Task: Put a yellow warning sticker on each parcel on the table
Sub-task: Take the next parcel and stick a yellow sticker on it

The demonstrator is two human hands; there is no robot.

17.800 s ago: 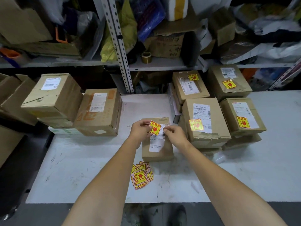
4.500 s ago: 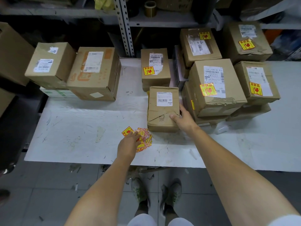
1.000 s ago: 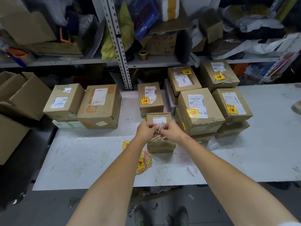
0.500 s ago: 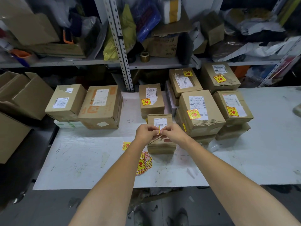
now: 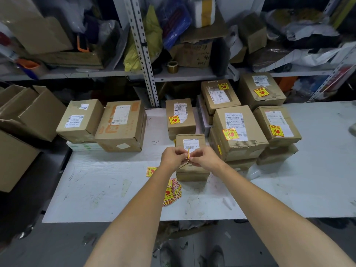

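A small brown parcel (image 5: pixel 190 140) with a white barcode label lies on the white table (image 5: pixel 100 189) in front of me. My left hand (image 5: pixel 172 158) and my right hand (image 5: pixel 205 158) meet just above it, both pinching one yellow warning sticker (image 5: pixel 188 155), seen edge-on between the fingertips. A loose pile of yellow stickers (image 5: pixel 172 191) lies on the table under my left forearm, and a single sticker (image 5: pixel 151 171) lies beside it. Behind stands a parcel with a yellow sticker (image 5: pixel 180 117). Two parcels (image 5: pixel 81 120) (image 5: pixel 121 126) at the left show no yellow sticker.
Several stickered parcels (image 5: pixel 238 132) are stacked at the right of the small one. Open cardboard boxes (image 5: pixel 25 110) stand off the table's left edge. A cluttered metal shelf (image 5: pixel 185 74) with a tape roll (image 5: pixel 172 66) runs behind the table.
My hands stay together above the small parcel. The sticker between them has turned edge-on over the last second. The parcels have not moved.
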